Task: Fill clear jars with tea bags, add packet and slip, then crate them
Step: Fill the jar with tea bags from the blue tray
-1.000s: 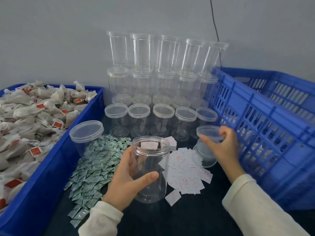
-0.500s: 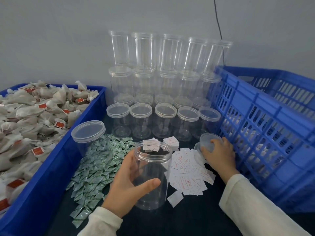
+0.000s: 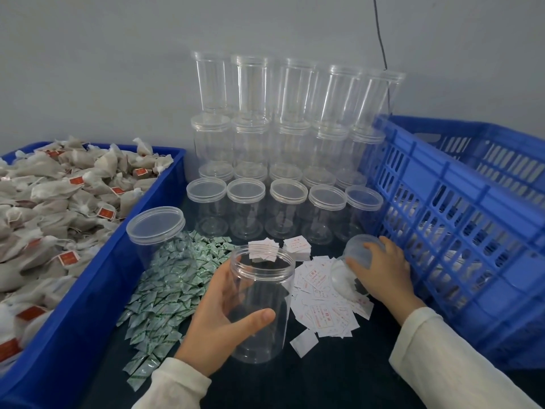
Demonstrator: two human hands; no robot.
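My left hand (image 3: pixel 224 317) grips an open, empty clear jar (image 3: pixel 261 305) standing upright on the dark table. My right hand (image 3: pixel 383 270) presses a clear lid (image 3: pixel 358 249) down beside the blue crate (image 3: pixel 460 231), over the white paper slips (image 3: pixel 324 305). Green-white packets (image 3: pixel 171 284) lie in a heap left of the jar. Tea bags (image 3: pixel 59 202) fill the blue bin (image 3: pixel 97 290) on the left.
Stacks of lidded clear jars (image 3: pixel 283 143) stand against the back wall, with a front row of several. One lidded jar (image 3: pixel 156 231) stands among the packets by the bin. A black cable (image 3: pixel 380 33) hangs down the wall.
My right hand has carried the lid downward from mid-air to the table next to the crate. The left hand keeps its hold on the open jar, which has sunk slightly in the view.
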